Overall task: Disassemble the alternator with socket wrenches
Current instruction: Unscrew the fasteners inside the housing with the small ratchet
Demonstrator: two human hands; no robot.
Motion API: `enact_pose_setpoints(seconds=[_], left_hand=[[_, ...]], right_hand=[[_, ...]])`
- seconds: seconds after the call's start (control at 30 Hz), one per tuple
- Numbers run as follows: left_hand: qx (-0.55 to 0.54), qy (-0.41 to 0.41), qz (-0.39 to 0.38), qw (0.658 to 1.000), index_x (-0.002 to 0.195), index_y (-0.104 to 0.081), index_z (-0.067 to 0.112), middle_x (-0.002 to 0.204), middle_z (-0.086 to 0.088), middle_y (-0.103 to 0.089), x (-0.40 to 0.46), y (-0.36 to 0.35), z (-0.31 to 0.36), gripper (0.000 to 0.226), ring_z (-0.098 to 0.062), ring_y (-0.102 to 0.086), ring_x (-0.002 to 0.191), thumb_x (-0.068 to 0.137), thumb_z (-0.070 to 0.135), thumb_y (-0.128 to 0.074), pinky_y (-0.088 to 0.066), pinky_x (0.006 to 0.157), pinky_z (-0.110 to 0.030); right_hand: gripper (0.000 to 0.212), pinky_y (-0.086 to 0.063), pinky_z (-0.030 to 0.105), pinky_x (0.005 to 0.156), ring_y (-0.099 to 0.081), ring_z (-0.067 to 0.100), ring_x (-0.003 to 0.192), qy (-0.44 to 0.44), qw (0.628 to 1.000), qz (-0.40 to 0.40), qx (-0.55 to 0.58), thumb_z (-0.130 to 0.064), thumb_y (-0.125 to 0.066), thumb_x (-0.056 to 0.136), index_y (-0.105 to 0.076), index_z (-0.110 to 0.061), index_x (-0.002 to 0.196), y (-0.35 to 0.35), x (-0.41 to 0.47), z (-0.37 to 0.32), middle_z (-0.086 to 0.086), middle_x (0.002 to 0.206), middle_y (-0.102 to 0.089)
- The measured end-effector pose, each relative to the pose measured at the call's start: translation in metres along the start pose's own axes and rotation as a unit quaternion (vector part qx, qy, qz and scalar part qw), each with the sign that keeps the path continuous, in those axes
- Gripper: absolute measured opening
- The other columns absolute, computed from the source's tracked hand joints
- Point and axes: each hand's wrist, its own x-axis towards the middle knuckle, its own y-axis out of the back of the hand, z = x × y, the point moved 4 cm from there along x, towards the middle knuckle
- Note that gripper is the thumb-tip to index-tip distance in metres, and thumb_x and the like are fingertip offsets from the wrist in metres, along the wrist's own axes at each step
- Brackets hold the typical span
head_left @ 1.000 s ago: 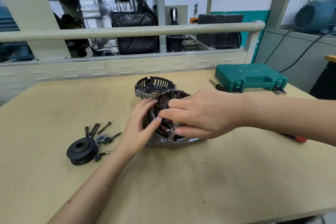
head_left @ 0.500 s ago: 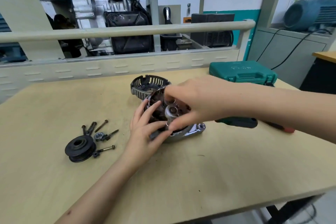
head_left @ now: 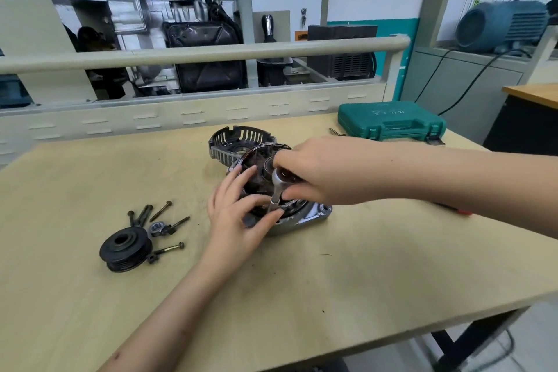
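A partly stripped alternator (head_left: 273,190) lies at mid-table, open face upward, its shaft axis judged roughly vertical. A chrome socket driver (head_left: 275,187) is stood nearly upright on its near rim, directly under the right hand (head_left: 314,174), whose fingers are pinched round the driver's head. The left hand (head_left: 238,214) is spread, fingers pressed against the near-left side. A removed slotted end cover (head_left: 232,142) sits just behind. A pulley (head_left: 125,246), loose bolts (head_left: 164,220) and a nut (head_left: 157,228) lie to the left; a green tool case (head_left: 391,121) lies far right.

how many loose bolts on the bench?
4, all left of the alternator: two above the pulley, one at its top, one right. Others may be hidden.
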Motion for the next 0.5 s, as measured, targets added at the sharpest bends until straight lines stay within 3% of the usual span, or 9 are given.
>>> enact_pose_setpoints(seconds=[0.1,0.2,0.3,0.4,0.5], left_hand=[[-0.018,-0.023,-0.039,0.999,0.085,-0.073,0.006,0.100,0.010,-0.061,0.004,0.004,0.002,0.024,0.001,-0.046,0.110,0.071,0.024,-0.066,-0.018,0.102,-0.037],[-0.018,0.002,-0.032,0.999,0.077,-0.072,0.008,0.085,0.013,-0.063,0.005,0.006,0.002,0.019,0.006,-0.047,0.097,0.070,0.025,-0.072,-0.014,0.102,-0.024],[0.006,0.006,0.008,1.000,0.069,-0.070,0.011,0.079,0.029,-0.049,0.006,0.009,0.007,0.019,0.009,-0.041,0.090,0.065,0.029,-0.069,-0.014,0.098,-0.021],[0.012,-0.007,-0.005,1.000,0.070,-0.071,0.011,0.081,0.029,-0.048,0.008,0.012,0.007,0.022,0.009,-0.040,0.094,0.063,0.032,-0.070,-0.012,0.098,-0.020],[0.009,-0.008,-0.038,0.999,0.074,-0.073,0.011,0.080,0.024,-0.052,0.008,0.013,0.004,0.025,0.013,-0.041,0.092,0.066,0.034,-0.067,-0.012,0.095,-0.019]], right_hand=[[0.031,-0.029,0.028,0.067,-0.050,0.022,0.088,0.024,1.000,-0.007,0.004,-0.035,-0.048,0.092,-0.046,-0.008,0.108,0.003,0.004,0.005,0.003,0.098,-0.055],[0.034,-0.023,0.030,0.052,-0.043,0.016,0.064,0.036,0.997,0.008,-0.063,-0.047,-0.046,0.090,-0.041,-0.013,0.086,0.008,0.008,0.002,-0.005,0.069,-0.042],[0.043,-0.020,0.022,0.043,-0.030,0.004,0.052,0.008,0.998,0.032,-0.057,-0.055,-0.044,0.088,-0.041,-0.013,0.078,0.009,0.010,-0.003,-0.007,0.059,-0.034],[0.029,-0.033,0.020,0.055,-0.037,0.009,0.058,0.039,0.999,0.010,-0.001,-0.039,-0.051,0.090,-0.046,-0.011,0.086,0.007,0.011,-0.003,-0.007,0.067,-0.041],[0.026,-0.035,0.028,0.066,-0.045,0.015,0.077,0.060,0.998,-0.028,-0.008,-0.033,-0.051,0.091,-0.053,-0.010,0.104,0.010,0.013,-0.001,0.001,0.089,-0.056]])
